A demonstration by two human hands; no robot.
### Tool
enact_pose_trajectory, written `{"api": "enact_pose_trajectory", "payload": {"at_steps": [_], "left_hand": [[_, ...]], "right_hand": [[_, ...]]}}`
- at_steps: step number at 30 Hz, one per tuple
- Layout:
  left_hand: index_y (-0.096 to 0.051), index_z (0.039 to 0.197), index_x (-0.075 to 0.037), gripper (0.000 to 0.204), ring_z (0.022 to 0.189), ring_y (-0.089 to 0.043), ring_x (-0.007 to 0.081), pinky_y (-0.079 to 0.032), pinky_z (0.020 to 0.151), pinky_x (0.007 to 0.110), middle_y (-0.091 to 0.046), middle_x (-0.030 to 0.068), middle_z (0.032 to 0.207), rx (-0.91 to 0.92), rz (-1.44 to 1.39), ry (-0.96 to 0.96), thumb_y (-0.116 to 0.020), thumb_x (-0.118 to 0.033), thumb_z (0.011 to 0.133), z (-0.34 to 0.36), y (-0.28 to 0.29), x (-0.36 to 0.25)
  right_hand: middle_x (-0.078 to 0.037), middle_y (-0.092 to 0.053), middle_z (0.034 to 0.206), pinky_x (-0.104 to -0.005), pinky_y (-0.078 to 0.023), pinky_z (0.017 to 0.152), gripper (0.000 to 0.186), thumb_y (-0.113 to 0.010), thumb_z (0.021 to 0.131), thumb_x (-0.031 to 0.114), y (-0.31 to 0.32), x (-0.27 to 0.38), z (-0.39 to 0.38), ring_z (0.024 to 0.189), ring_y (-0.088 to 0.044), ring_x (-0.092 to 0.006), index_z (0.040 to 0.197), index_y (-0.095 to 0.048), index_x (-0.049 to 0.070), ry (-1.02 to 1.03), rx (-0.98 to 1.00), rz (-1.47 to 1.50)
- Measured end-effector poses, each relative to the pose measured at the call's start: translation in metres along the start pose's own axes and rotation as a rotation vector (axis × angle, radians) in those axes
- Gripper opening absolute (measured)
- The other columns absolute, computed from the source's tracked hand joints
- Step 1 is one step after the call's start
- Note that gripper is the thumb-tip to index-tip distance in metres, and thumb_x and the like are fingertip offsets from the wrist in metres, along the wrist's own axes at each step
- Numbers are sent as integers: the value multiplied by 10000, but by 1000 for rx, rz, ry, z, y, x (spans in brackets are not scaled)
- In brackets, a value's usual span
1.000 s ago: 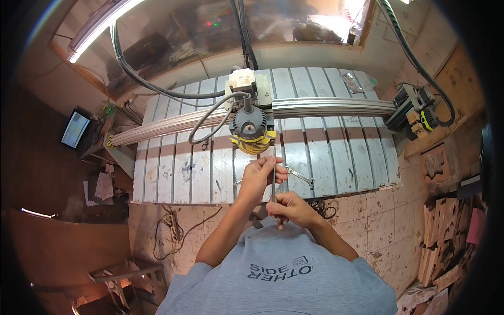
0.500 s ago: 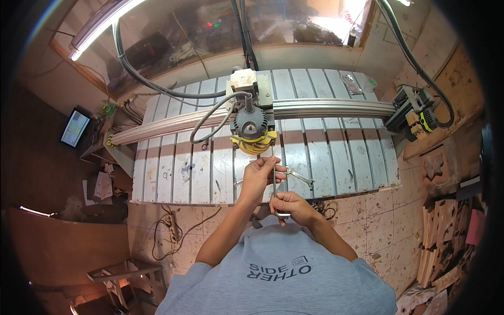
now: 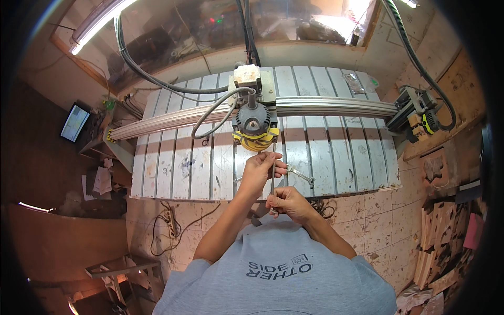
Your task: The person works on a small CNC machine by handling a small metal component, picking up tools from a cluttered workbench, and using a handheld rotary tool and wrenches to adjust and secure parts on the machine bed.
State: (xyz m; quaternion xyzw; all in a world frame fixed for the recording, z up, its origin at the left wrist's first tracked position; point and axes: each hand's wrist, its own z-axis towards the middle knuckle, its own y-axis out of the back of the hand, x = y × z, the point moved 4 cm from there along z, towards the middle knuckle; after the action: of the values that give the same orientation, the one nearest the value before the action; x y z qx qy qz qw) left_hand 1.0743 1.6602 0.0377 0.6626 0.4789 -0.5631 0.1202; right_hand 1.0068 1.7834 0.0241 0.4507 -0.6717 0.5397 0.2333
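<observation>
A thin metal rod (image 3: 273, 181) runs upright in the picture from the grey-and-yellow spindle motor (image 3: 254, 135) toward my body. My left hand (image 3: 260, 170) pinches its upper part just below the motor, with other fingers curled loosely around it. My right hand (image 3: 286, 202) grips the rod's lower end. Whether the upper tip touches the motor's mount I cannot tell. A silver wrench (image 3: 302, 176) lies on the slotted metal bed (image 3: 328, 152) beside my left fingers, and another piece of metal behind that hand is mostly hidden.
A rail (image 3: 336, 105) spans the bed, carrying the motor, with hoses looping above. A monitor (image 3: 74, 123) stands at left, near loose papers and a metal frame (image 3: 121, 270). Stacked wood pieces (image 3: 430, 241) are at right. Cables and a power strip (image 3: 169, 223) lie on the floor.
My hands and the rod sit slightly higher in the picture, as does the bed. The bent lower end of the rod, visible half a second ago, is now mostly covered by my right fingers.
</observation>
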Motion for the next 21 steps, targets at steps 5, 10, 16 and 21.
{"api": "enact_pose_trajectory", "payload": {"at_steps": [5, 10, 16, 21], "left_hand": [[-576, 1174, 33, 307, 724, -676, 148, -552, 698, 272, -686, 82, 854, 45, -124, 47, -499, -236, 1050, 2, -1, 5], [-597, 1164, 31, 350, 784, -706, 185, -566, 715, 282, -707, 127, 924, 24, 50, 24, -484, -282, 1055, -9, -3, -3], [-630, 1106, 31, 311, 808, -722, 202, -575, 697, 278, -714, 145, 908, -146, 236, -123, -607, -258, 995, -23, 49, 11], [-648, 1030, 12, 255, 758, -706, 178, -550, 675, 262, -716, 119, 901, -410, 189, -144, -625, -238, 981, -40, 117, 24]], "right_hand": [[-12, -607, 641, -224, -488, 504, 351, -707, 933, 325, -9, 11, -5, 556, -593, -78, 743, -636, 38, 62, -169, -211], [-9, -607, 616, -228, -478, 502, 363, -715, 920, 321, -15, 29, -21, 540, -585, -76, 707, -628, 40, -80, -52, -317], [-17, -612, 596, -231, -477, 509, 272, -718, 910, 259, 59, 7, -41, 545, -594, -76, 777, -690, 23, -12, -386, -529], [-234, -669, 771, -464, -497, 675, 379, -678, 879, 360, 205, -18, -65, 754, -654, -418, 796, -696, -10, -131, -1027, -1077]]}}
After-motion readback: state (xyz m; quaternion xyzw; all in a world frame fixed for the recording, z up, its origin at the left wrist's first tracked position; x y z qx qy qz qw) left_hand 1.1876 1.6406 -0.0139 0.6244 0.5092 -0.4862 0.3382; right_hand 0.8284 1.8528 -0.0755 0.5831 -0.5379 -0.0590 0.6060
